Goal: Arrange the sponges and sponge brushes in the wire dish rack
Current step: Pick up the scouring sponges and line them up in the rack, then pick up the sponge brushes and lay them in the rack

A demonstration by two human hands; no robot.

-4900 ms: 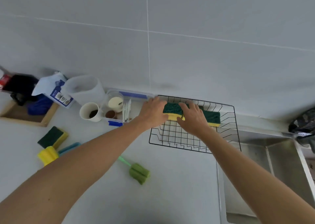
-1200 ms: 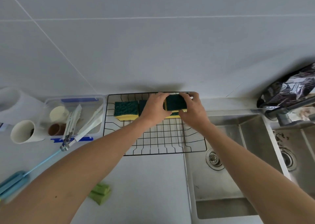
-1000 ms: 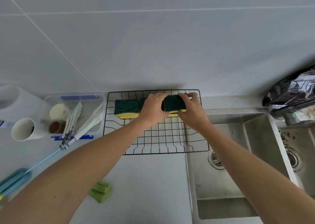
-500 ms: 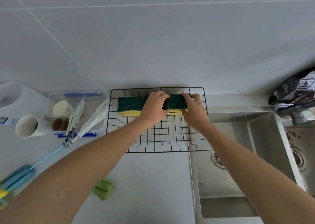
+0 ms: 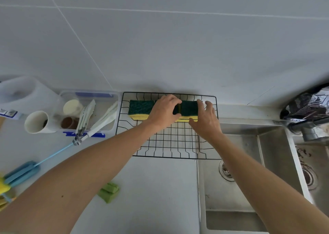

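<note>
Both hands work over the wire rack [image 5: 169,144], which sits on the desk [image 5: 156,189] against the tiled wall, its right end just over the edge of the sink [image 5: 240,171]. Three green-and-yellow sponges stand in a row along the rack's back edge: the left sponge [image 5: 139,109] is clear of the hands, the middle sponge [image 5: 177,109] is largely hidden, and the right sponge [image 5: 188,110] touches it. The left hand [image 5: 163,113] curls over the middle sponge, fingers and thumb gripping it. The right hand [image 5: 204,121] rests at the right sponge's end with fingers spread and nearly straight, its thumb against the yellow front.

Left of the rack lies a clear tub [image 5: 89,112] holding small cups and white tongs, with a white mug [image 5: 36,122] beyond it. A blue sponge brush [image 5: 21,173] lies well left of the rack and nearer the camera, its thin handle running toward the tub. A green sponge brush [image 5: 108,192] lies on the desk in front of the rack, partly hidden by the left forearm. A yellow brush [image 5: 2,186] shows at the frame's left edge.
</note>
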